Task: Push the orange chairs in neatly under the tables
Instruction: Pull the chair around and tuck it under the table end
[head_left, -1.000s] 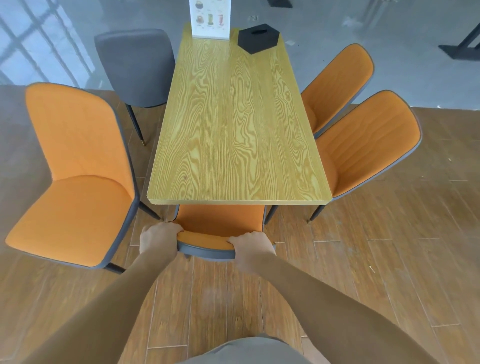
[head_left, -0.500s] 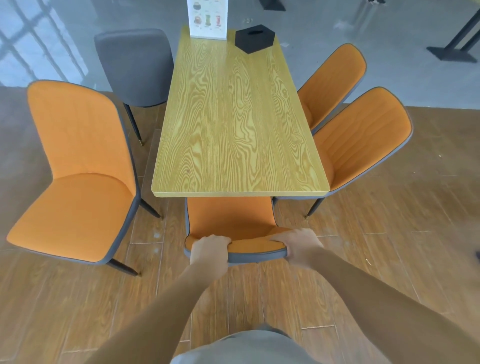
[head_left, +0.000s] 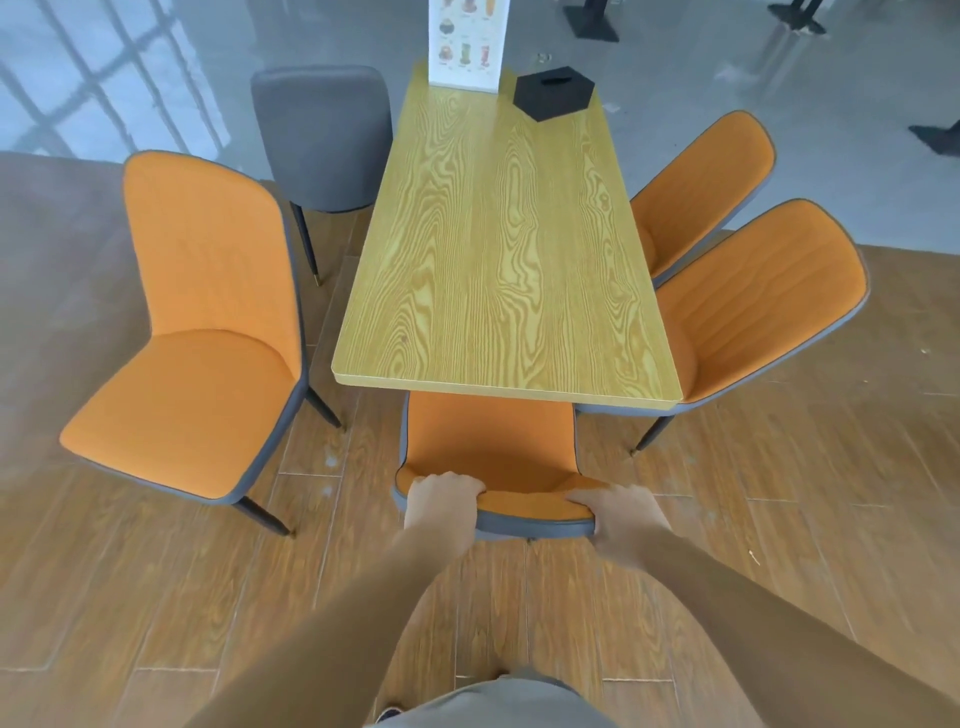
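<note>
An orange chair (head_left: 491, 447) with a grey rim stands at the near end of the wooden table (head_left: 498, 249), its seat hidden under the tabletop. My left hand (head_left: 441, 506) grips the left part of its backrest top. My right hand (head_left: 621, 519) grips the right part. A second orange chair (head_left: 202, 338) stands pulled out at the table's left side, turned away from the table. Two more orange chairs, the nearer one (head_left: 753, 306) and the farther one (head_left: 701, 187), sit along the right side, their seats partly under the table.
A grey chair (head_left: 322, 137) stands at the far left of the table. A menu card (head_left: 465, 44) and a black hexagonal box (head_left: 553, 93) sit at the table's far end. Wooden floor lies around me; grey floor with table bases lies beyond.
More of the near chair's backrest shows below the table edge than before. Both hands have kept their grip on its top, and they sit further from the table edge.
</note>
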